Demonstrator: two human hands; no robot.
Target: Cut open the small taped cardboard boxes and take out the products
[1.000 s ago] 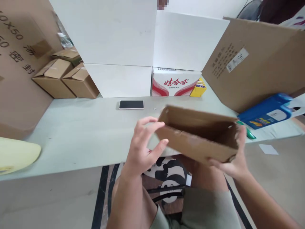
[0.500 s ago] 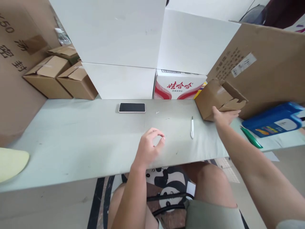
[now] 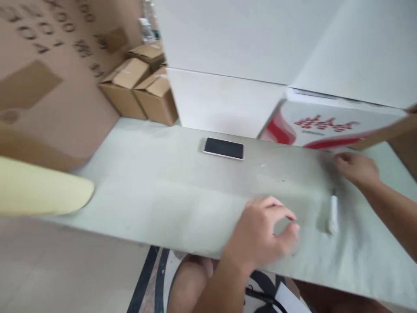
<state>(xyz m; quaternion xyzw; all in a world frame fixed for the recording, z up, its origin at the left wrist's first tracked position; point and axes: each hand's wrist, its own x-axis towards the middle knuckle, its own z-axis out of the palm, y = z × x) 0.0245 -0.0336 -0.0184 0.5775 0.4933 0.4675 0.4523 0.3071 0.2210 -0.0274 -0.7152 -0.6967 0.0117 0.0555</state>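
Observation:
My left hand (image 3: 260,230) hovers over the near part of the table, thumb and forefinger curved with a gap between them and nothing held. To the right, my right hand (image 3: 358,169) is just in front of the white and red carton (image 3: 322,124). Motion blurs its curled fingers, so whether they hold anything is unclear. Between the hands lies a slim white tool with a thin dark tip (image 3: 333,215). A smartphone (image 3: 224,148) rests dark screen up farther back. Part of a brown cardboard surface (image 3: 405,141) shows at the right edge.
White panels (image 3: 224,104) stand along the back of the table (image 3: 156,174). Small cardboard boxes (image 3: 128,89) sit at the back left beside a large printed cardboard sheet (image 3: 65,95). A pale yellow rounded object (image 3: 45,189) reaches over the left front edge.
The view has swung left, so things appear farther right. My right hand has left the open cardboard box and moved over the table. My left hand keeps its curved pose.

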